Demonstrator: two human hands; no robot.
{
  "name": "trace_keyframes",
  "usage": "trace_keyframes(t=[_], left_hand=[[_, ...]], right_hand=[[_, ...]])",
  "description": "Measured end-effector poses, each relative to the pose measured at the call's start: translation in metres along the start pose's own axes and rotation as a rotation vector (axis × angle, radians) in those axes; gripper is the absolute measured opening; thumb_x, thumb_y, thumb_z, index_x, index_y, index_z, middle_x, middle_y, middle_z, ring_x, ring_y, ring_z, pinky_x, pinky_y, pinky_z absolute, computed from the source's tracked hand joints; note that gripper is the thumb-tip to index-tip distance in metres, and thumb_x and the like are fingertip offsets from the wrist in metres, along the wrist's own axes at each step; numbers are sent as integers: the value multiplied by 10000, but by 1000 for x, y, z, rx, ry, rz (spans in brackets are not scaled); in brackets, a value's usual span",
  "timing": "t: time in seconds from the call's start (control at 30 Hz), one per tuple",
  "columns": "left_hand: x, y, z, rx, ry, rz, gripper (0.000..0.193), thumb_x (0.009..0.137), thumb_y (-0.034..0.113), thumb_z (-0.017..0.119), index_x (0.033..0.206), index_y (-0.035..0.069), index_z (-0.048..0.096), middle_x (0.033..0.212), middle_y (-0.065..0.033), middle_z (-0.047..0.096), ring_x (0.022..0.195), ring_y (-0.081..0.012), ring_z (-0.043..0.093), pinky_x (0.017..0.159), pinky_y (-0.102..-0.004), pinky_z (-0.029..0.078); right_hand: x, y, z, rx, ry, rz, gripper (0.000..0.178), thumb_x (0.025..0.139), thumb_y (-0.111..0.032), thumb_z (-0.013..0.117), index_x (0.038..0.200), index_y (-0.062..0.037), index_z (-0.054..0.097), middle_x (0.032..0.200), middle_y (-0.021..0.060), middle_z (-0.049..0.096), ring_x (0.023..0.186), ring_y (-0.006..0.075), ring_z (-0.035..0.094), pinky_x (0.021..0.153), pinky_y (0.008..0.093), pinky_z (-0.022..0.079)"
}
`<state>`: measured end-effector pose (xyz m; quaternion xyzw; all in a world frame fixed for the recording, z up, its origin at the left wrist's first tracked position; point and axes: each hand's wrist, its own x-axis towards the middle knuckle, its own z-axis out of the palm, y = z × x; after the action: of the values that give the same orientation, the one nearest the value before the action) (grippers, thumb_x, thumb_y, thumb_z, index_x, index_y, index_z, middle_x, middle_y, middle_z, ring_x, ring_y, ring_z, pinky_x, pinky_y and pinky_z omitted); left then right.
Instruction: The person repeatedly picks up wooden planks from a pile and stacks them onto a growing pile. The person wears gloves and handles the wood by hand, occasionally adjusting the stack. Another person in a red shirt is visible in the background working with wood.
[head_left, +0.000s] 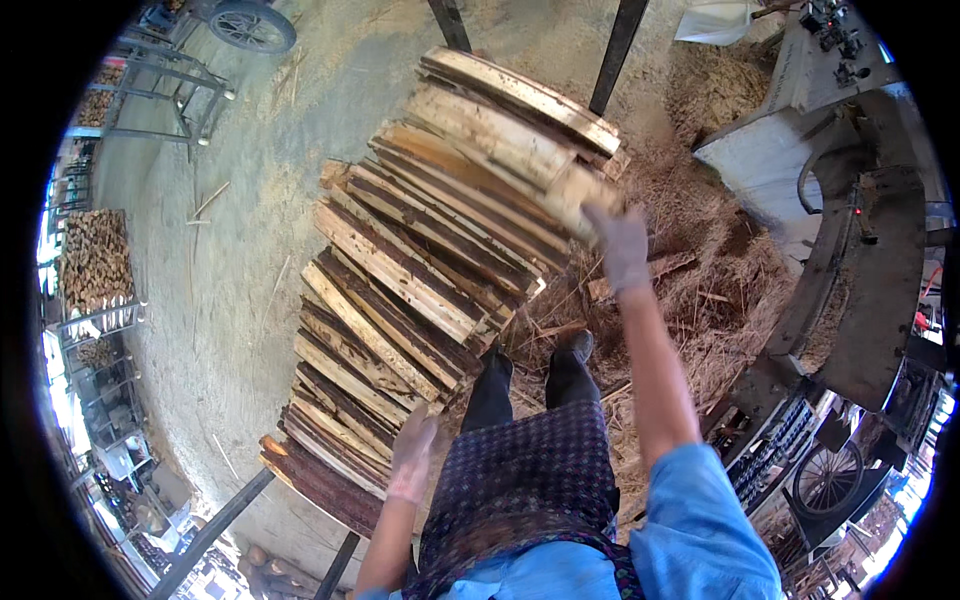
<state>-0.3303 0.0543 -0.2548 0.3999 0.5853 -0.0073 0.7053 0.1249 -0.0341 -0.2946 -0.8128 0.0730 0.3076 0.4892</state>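
Observation:
My right hand [622, 245], in a pale glove, grips the near end of a light-coloured wooden slab [500, 135]. The slab is smeared by motion and lies slantwise over the far part of a long row of rough slabs [400, 240], many with dark bark. My left hand [413, 455], also gloved, is close beside the near right end of the row. Its fingers look stretched out, with nothing seen in them. Whether it touches the wood, I cannot tell.
Dark metal posts [618, 55] stand at both ends of the row. Sawdust and bark scraps [700, 290] cover the ground on the right, beside a large machine [860, 270]. A wheel [252, 26], a metal frame [165, 95] and stacked wood [95, 255] are at the left.

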Motion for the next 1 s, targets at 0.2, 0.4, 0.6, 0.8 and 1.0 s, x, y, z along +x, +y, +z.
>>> trace_keyframes(t=[0.2, 0.4, 0.6, 0.8, 1.0], left_hand=[[71, 88, 174, -342, -615, -22, 570, 1072, 446, 480, 1465, 35, 433, 1330, -171, 586, 1227, -267, 586, 995, -434, 534], [84, 92, 211, -547, -813, -67, 909, 849, 779, 567, 1377, 44, 487, 1225, -155, 646, 1109, -293, 655, 969, -455, 557], [87, 97, 194, -386, -519, -218, 606, 840, 493, 803, 1198, 34, 637, 959, -89, 718, 804, -219, 720, 725, -374, 623], [90, 94, 175, -253, -562, -110, 632, 761, 513, 864, 1153, 71, 639, 901, -37, 689, 770, -180, 701, 673, -335, 611], [68, 88, 163, -172, -596, -96, 775, 744, 532, 874, 1291, 72, 576, 1018, -18, 667, 865, -156, 679, 733, -312, 601]], right_hand=[[-177, 31, 12, -479, 340, -665, 556, 687, -250, 889, 1087, -11, 586, 971, 169, 612, 916, 387, 611, 812, 479, 504], [-224, 80, -6, -543, 258, -739, 628, 660, -293, 882, 1123, -48, 536, 1044, 168, 560, 962, 396, 553, 831, 505, 466], [-239, 102, -7, -486, -17, -635, 641, 688, -290, 877, 1160, -18, 538, 1060, 197, 602, 970, 424, 597, 852, 501, 504], [-135, 117, -11, 317, -435, 91, 756, 916, -599, 684, 1315, 29, 550, 1186, 139, 675, 1010, 283, 662, 928, 400, 535], [-90, 103, 53, 763, -689, 516, 504, 982, -472, 655, 1246, -43, 635, 1099, 88, 703, 948, 191, 667, 860, 339, 553]])
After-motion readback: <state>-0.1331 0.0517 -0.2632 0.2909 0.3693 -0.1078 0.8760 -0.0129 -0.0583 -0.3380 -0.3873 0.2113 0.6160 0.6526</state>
